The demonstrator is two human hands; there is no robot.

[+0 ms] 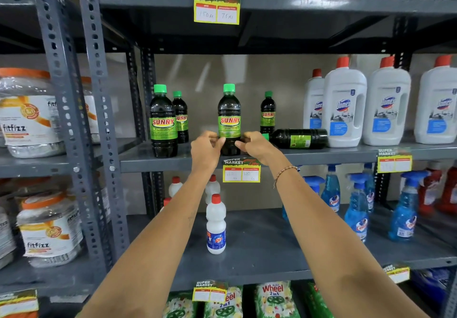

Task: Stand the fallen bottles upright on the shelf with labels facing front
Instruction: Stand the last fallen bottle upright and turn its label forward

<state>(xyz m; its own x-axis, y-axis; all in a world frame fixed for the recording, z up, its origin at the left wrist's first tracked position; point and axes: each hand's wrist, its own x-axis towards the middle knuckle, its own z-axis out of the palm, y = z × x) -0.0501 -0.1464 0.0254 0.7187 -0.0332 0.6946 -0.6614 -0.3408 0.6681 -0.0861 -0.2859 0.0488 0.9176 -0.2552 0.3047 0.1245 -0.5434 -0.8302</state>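
A dark SUNNY bottle (229, 117) with a green cap stands upright at the front middle of the grey shelf (158, 162), its label facing me. My left hand (206, 148) and my right hand (254, 146) hold its lower part from either side. Right of it, another SUNNY bottle (298, 138) lies on its side, cap pointing left toward my right hand. Three more SUNNY bottles stand upright: one at front left (163, 122), one behind it (181, 117), one at the back right (268, 113).
White Domex jugs (345, 105) with red caps stand on the same shelf to the right. A price tag (241, 170) hangs below my hands. On the shelf below are a white bottle (216, 226) and blue spray bottles (356, 206). Fitfizz jars (27, 112) fill the left rack.
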